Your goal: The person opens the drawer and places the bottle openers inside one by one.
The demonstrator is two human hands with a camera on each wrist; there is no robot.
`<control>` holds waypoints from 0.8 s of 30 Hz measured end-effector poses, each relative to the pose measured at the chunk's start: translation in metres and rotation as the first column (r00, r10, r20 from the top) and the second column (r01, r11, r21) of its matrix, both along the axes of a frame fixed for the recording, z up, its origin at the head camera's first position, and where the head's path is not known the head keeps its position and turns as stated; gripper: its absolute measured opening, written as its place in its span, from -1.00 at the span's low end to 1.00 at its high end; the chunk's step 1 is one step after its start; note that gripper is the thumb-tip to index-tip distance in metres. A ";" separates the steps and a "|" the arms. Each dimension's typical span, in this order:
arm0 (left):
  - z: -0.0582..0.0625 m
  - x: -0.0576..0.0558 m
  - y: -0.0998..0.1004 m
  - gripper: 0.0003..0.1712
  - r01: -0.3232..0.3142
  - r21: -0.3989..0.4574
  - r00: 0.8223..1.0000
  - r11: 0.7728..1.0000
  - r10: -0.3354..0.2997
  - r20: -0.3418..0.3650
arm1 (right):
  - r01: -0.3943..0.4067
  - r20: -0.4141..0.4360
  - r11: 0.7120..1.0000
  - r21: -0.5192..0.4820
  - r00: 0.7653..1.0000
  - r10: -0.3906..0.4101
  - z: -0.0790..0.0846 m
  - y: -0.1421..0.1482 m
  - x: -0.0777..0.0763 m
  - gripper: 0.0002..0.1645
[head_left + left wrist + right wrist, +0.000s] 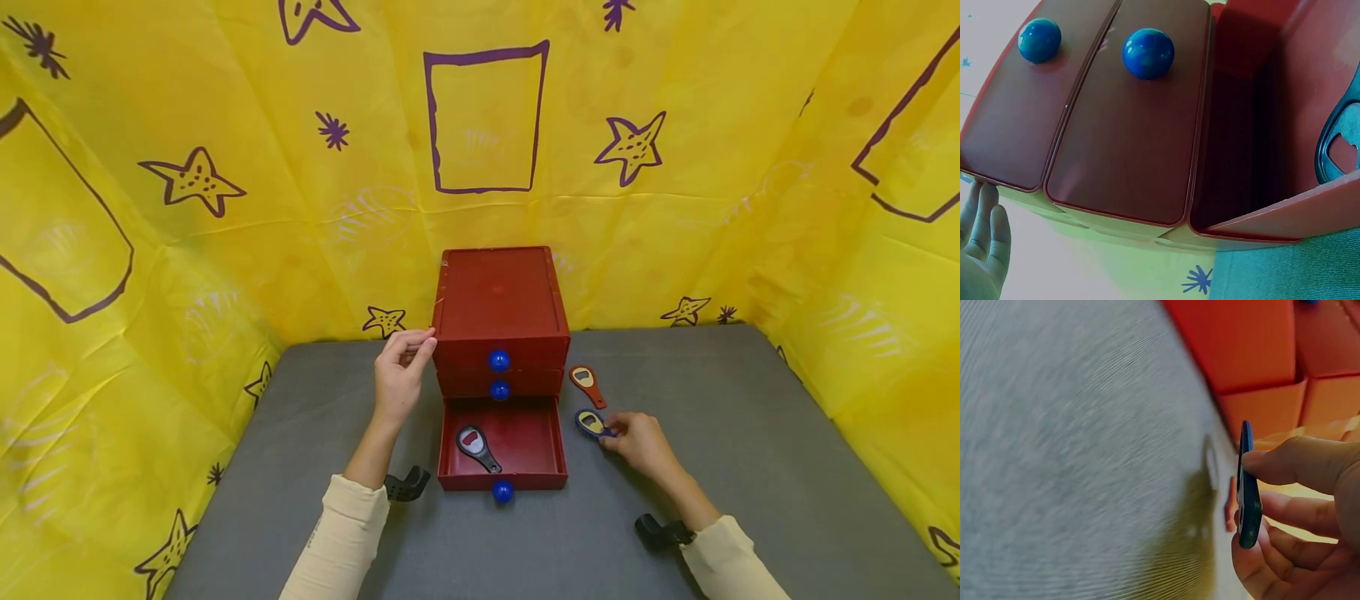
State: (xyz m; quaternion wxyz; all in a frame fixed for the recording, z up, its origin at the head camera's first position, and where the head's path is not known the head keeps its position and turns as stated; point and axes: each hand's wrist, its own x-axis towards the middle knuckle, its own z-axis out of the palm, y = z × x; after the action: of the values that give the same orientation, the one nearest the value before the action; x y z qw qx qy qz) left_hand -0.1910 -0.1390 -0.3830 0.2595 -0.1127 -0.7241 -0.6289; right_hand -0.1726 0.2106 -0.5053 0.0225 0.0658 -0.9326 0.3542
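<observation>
A red drawer cabinet point(498, 296) with blue ball knobs stands at the middle back of the table, its bottom drawer point(532, 433) pulled out. Inside that drawer lies a black bottle opener point(474, 442). My left hand point(399, 371) is at the cabinet's upper left side, fingertips right at its edge; the left wrist view shows the fingers point(997, 234) fairly straight there. Between thumb and fingers my right hand point(641, 443) pinches a blue bottle opener point(590, 422), seen edge-on above the table in the right wrist view. A red bottle opener point(587, 386) lies just beyond it, beside the cabinet.
The grey table point(315, 433) is enclosed at the back and sides by yellow cloth point(375, 275) with purple drawings. The open drawer's front, with its blue knob point(503, 492), juts toward me between my forearms. Both wrists carry black camera mounts point(407, 484).
</observation>
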 end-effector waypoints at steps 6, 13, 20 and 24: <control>-0.001 0.000 0.000 -0.76 0.002 0.013 1.000 1.000 -0.002 -0.006 | 0.007 0.003 0.999 -0.047 1.000 -0.007 0.016 -0.003 0.004 -0.78; 0.000 0.001 0.000 -0.76 0.000 0.003 1.000 1.000 0.000 -0.001 | -0.016 0.017 0.993 -0.113 1.000 0.018 0.038 -0.009 0.010 -0.78; 0.001 0.001 0.001 -0.76 -0.005 0.007 1.000 1.000 0.005 0.006 | -0.054 0.032 0.989 -0.137 0.998 0.059 0.057 -0.014 0.018 -0.78; 0.001 0.000 0.001 -0.76 -0.004 0.013 1.000 1.000 0.003 0.006 | -0.081 0.038 0.984 -0.158 0.995 0.088 0.065 -0.018 0.023 -0.75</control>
State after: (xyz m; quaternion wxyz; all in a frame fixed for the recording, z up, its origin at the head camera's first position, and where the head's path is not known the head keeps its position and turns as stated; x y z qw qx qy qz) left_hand -0.1911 -0.1381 -0.3820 0.2591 -0.1077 -0.7209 -0.6337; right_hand -0.1501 0.1927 -0.4399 -0.0084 0.0954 -0.8986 0.4281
